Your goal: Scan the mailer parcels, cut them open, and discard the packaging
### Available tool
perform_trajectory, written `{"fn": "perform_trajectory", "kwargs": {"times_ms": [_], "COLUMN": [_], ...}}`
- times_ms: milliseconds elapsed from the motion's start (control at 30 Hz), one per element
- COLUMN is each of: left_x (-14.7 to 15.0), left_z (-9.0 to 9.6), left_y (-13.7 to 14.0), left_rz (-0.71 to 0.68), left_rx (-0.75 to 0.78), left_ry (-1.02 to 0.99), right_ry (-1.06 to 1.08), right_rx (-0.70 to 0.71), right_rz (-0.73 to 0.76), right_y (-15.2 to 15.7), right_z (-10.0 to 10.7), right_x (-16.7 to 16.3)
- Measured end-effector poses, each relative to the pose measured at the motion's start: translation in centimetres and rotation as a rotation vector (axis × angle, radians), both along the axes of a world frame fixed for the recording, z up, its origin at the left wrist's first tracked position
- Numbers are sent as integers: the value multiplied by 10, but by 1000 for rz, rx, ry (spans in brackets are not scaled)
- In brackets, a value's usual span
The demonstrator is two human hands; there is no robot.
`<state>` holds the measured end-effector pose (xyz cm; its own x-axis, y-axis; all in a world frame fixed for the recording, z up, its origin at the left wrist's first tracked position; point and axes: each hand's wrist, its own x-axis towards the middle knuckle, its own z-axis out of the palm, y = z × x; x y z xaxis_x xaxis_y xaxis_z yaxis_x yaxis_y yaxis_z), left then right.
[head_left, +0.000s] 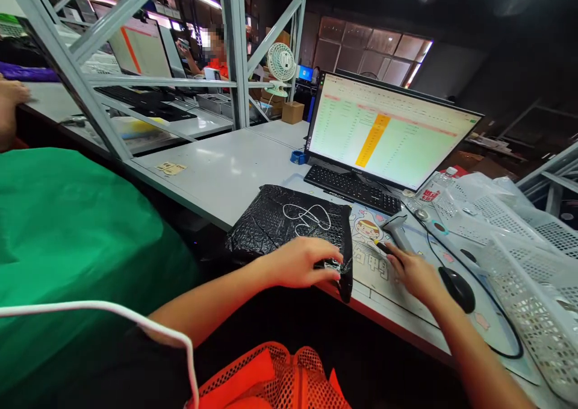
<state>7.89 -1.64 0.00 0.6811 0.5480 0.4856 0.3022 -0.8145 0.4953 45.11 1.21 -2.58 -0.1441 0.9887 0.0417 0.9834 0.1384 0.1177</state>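
A black plastic-wrapped package [271, 219] lies at the desk's front edge, its right corner hanging over. A loop of thin white cord [316, 213] rests on top. My left hand [302, 261] is on the package's near right part, thumb and index finger curled around crinkled shiny plastic near the edge. To the right, my right hand [413, 273] is closed around a slim black tool [383, 248] with a yellow tip, pointing left toward the package; its exact kind is unclear. A grey handheld scanner [397, 231] lies just beyond that hand.
Behind the package stand a keyboard [352, 189] and a monitor [388, 132]. A black mouse [457, 290] and its cable lie on the right, beside white plastic baskets [528, 312] and a bottle [438, 183]. Green fabric [76, 234] fills the left. A person sits beyond the metal frame [235, 53].
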Motion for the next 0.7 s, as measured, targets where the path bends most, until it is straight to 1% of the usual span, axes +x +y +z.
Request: {"fn": "perform_trajectory", "kwargs": {"times_ms": [67,100,167,233,300,367,400,467,533,600,633,700], "left_x": [-19,-29,-45,-53,-55,-52,-50,-47,-46,-47,-48,-49], "left_z": [16,19,16,4,-8,-15,-16,-15,-13,-12,-12,-14], "left_y": [15,24,45,61,69,70,69,66,64,63,62,60], "left_rz": [187,278,391,434,451,463,467,470,457,439,431,406], "left_rx": [-6,-5,-6,12,49,77,86,115,164,221,248,297], "left_ry": [85,154,306,389,386,363,364,377,380,362,344,289], "right_ry": [-20,-29,-18,79,251,442,524,663,758,765,734,638], "right_rx": [14,21,61,146,244,302,307,253,143,15,-37,-96], "right_rz": [-26,-19,9,62,171,324,394,497,539,559,574,614], "right_y": [-6,-7,-4,6,22,43,54,76,94,108,112,117], "right_z": [-22,-29,-32,-21,1,24,35,47,49,42,36,26], "right_x": [-1,-3,-7,-16,-36,-70,-91,-140,-188,-225,-237,-249]}}
